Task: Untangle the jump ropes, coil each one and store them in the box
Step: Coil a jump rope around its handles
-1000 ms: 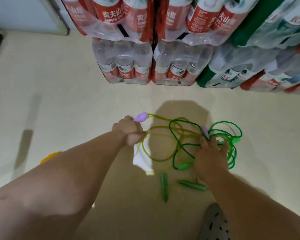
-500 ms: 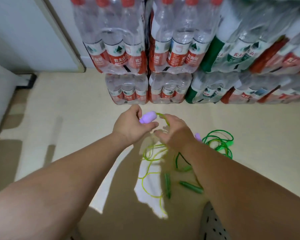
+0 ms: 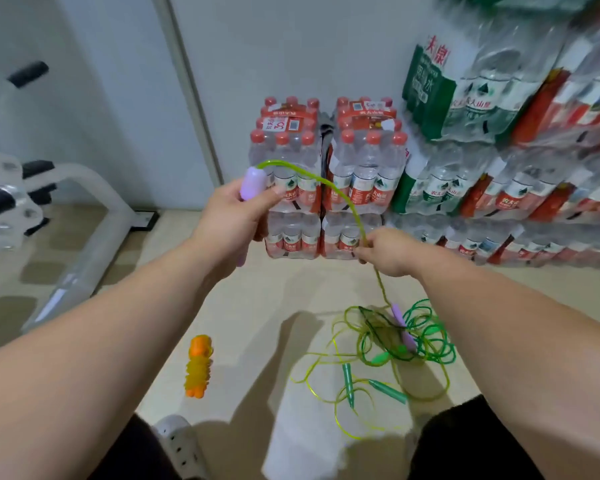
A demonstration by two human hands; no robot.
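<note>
Where the pale floor point(image 3: 257, 306) lies nearest, a tangle of jump ropes point(image 3: 426, 344) sprawls with two green handles point(image 3: 348, 379) and a second purple handle point(image 3: 400, 323) in it, while an orange toy point(image 3: 198, 367) sits well apart to its left. Higher up, the left hand point(image 3: 229, 216) wraps its fingers round a purple handle point(image 3: 253, 183) and the right hand point(image 3: 385, 251) pinches the yellow-green rope point(image 3: 347, 200) arching between them. Beyond stand shrink-wrapped water bottle packs point(image 3: 326, 174).
</note>
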